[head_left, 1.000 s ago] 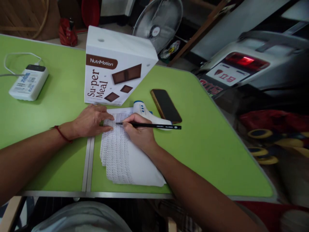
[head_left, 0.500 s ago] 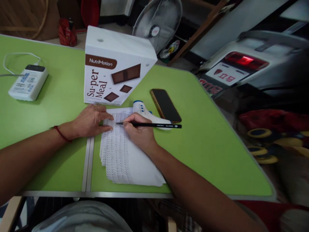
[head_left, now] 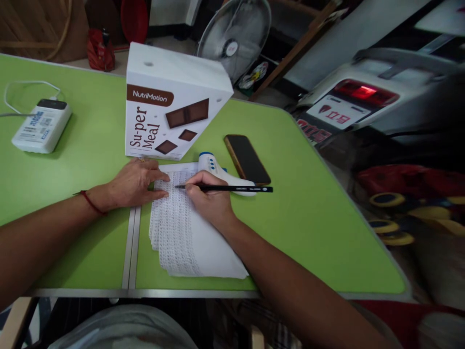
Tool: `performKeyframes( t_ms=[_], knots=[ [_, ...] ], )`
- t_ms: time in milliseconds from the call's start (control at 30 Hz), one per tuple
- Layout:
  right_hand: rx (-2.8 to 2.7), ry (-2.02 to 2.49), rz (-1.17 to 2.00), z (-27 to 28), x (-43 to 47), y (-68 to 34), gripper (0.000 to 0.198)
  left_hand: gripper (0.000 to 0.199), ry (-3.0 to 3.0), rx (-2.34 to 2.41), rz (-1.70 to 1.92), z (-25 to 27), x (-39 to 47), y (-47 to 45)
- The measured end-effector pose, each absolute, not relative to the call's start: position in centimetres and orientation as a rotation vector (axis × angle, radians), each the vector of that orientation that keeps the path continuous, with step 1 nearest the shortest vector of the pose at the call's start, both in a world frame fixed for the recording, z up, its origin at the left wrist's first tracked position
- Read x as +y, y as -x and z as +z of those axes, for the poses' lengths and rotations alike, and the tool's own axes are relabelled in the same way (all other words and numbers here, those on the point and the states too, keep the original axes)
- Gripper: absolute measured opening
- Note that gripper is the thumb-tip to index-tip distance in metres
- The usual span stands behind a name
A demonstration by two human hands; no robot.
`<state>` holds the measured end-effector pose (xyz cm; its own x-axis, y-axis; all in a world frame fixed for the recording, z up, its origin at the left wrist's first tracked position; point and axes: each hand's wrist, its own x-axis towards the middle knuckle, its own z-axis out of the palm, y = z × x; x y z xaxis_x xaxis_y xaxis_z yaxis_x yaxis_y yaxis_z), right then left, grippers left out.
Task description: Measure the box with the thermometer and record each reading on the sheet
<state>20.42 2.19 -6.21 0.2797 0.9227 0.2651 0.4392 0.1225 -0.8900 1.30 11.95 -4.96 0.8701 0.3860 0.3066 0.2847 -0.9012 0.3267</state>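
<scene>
My right hand [head_left: 214,203] is closed round a slim black pencil [head_left: 240,188], whose tip points left and meets the top sheet. Under that hand lies a stack of paper sheets [head_left: 218,252], its left part filled with columns of small handwriting and its right part blank. My left hand [head_left: 140,184] rests with thumb and fingers apart, fingertips on the left edge of the paper. Just beyond the sheets is a white and blue handheld thermometer [head_left: 210,165], partly covered by my right hand and the pencil.
A white NutriMotion box [head_left: 174,111] stands behind the paper. A dark phone [head_left: 247,159] lies right of the thermometer. On the left, a white power bank [head_left: 43,127] has a cable plugged in. Beyond the green table [head_left: 308,232] are a fan [head_left: 236,43] and a scooter [head_left: 363,97].
The whole view has shifted very slightly. Both hands and the pencil keep nearly the same place on the paper.
</scene>
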Motion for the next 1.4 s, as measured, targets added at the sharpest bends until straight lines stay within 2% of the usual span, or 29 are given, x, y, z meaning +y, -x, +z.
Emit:
performKeyframes(
  t_ms=[1100, 1400],
  knots=[
    [-1.396, 1.504, 0.487, -6.1, 1.9, -21.1, 0.007, 0.028, -2.777, 0.495, 0.525, -5.0, 12.1, -1.3],
    [-2.098, 1.186, -0.019, -4.7, 1.0, -23.3, 0.024, 0.026, -2.767, 0.511, 0.542, -5.4, 12.1, -1.0]
  ],
)
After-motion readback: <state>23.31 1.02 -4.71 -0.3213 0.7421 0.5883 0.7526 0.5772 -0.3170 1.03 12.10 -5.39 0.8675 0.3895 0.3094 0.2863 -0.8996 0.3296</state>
